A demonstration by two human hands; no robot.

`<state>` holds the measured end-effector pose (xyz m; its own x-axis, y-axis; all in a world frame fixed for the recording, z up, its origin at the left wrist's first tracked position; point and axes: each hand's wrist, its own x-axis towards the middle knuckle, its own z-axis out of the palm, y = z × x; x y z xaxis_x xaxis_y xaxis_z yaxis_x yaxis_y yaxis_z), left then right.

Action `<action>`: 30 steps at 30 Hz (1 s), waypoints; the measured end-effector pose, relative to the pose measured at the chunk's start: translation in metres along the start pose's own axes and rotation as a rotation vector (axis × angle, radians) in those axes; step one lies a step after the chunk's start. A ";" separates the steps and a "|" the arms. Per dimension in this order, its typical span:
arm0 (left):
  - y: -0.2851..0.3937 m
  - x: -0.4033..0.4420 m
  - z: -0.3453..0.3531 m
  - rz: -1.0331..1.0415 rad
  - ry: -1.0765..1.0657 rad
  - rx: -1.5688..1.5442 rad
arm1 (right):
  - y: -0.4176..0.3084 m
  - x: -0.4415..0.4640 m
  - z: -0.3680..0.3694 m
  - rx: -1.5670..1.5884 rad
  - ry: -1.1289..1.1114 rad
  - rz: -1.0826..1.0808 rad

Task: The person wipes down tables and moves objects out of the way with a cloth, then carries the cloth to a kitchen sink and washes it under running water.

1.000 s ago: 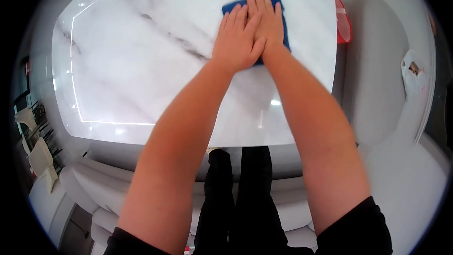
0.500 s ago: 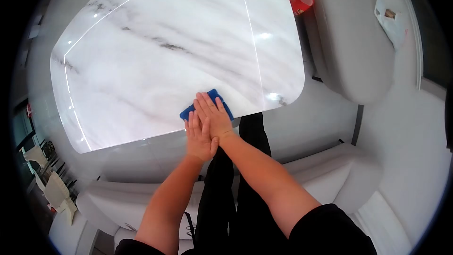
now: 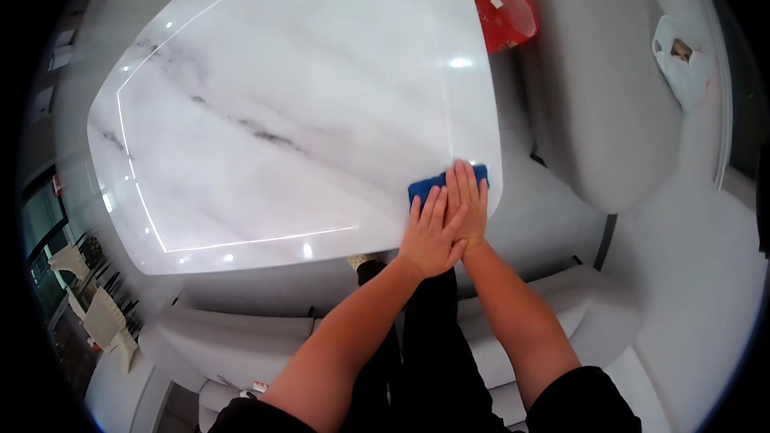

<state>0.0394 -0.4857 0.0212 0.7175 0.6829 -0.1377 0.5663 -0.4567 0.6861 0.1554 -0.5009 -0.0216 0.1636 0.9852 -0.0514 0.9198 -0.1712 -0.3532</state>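
Change noted: half a second ago the blue cloth (image 3: 424, 185) lay by the middle of the near edge of the worktop (image 3: 281, 48); it is now at the near right corner, and both hands have shifted with it. The view has swung a little too. Judged meaning: the sweep has carried along the near edge, so the cloth now bears on the corner patch.

Cloth position: under the fingers, its left part and top right corner showing, the rest covered. Right hand (image 3: 468, 202): flat, fingers straight and close together, laid over the cloth's right part. Left hand (image 3: 434, 234): open, fingers extended and slightly spread, fingertips at the cloth's lower side, thumb side overlapping the right hand. Neither is curled round the cloth. Palm contact hidden.
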 end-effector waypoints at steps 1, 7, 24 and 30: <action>0.000 0.004 -0.001 -0.001 0.009 -0.007 | 0.000 0.004 0.000 -0.002 0.012 -0.008; -0.027 0.073 -0.027 0.047 0.142 -0.018 | 0.007 0.085 -0.011 -0.064 0.021 -0.013; -0.118 0.312 -0.166 -0.058 0.538 0.111 | 0.013 0.435 -0.021 -0.221 0.297 -0.222; -0.143 0.293 -0.168 -0.006 0.453 0.221 | -0.019 0.516 -0.023 -0.220 0.321 -0.036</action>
<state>0.1002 -0.1248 0.0025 0.4934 0.8425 0.2161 0.6775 -0.5281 0.5119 0.2305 0.0105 -0.0204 0.2008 0.9431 0.2651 0.9758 -0.1687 -0.1390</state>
